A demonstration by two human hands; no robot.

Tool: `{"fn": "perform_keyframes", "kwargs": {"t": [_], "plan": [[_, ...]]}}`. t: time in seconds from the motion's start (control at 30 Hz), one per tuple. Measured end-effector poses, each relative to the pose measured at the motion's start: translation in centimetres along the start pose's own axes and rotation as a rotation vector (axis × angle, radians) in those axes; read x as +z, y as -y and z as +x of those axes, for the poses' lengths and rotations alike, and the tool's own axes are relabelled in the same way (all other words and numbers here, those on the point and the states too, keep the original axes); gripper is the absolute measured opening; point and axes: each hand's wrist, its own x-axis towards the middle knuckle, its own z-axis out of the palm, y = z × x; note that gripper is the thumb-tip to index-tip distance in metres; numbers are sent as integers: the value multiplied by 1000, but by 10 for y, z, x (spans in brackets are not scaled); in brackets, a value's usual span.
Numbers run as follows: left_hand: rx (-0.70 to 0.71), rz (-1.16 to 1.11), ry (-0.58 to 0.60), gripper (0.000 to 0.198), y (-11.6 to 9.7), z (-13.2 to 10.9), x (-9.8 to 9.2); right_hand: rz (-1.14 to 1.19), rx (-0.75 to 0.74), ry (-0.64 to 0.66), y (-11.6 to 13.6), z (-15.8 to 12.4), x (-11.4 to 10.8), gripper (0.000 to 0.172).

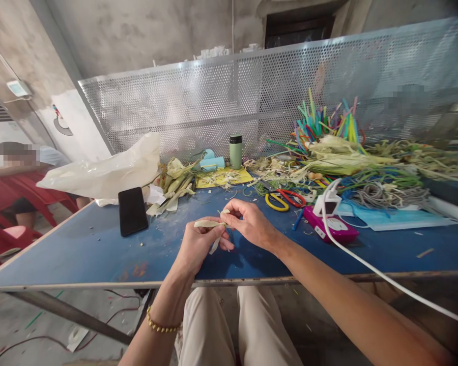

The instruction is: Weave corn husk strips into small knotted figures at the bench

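Note:
Both my hands meet over the near middle of the blue table (80, 249). My left hand (198, 244) is closed on a pale strip of corn husk (208, 223) that sticks out to the left and hangs down between the fingers. My right hand (248, 221) pinches the same strip at its upper end with thumb and fingertips. A gold bead bracelet (161, 326) circles my left wrist.
A black phone (132, 210) lies left of my hands, with a white plastic bag (107, 170) behind it. Husks (175, 188), a green flask (235, 151), red and yellow scissors (284, 199), a pink device (330, 226) with a white cable, coloured strips and cords crowd the back. A person sits far left.

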Motion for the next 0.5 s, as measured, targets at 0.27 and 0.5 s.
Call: {"fn": "perform_keyframes", "kwargs": {"t": [0.27, 0.5], "plan": [[-53, 40, 44, 19, 4, 3, -2, -58, -95, -138, 1, 4, -8, 25], [-63, 92, 117, 11, 2, 1, -4, -111, -144, 54, 3, 3, -7, 11]]}}
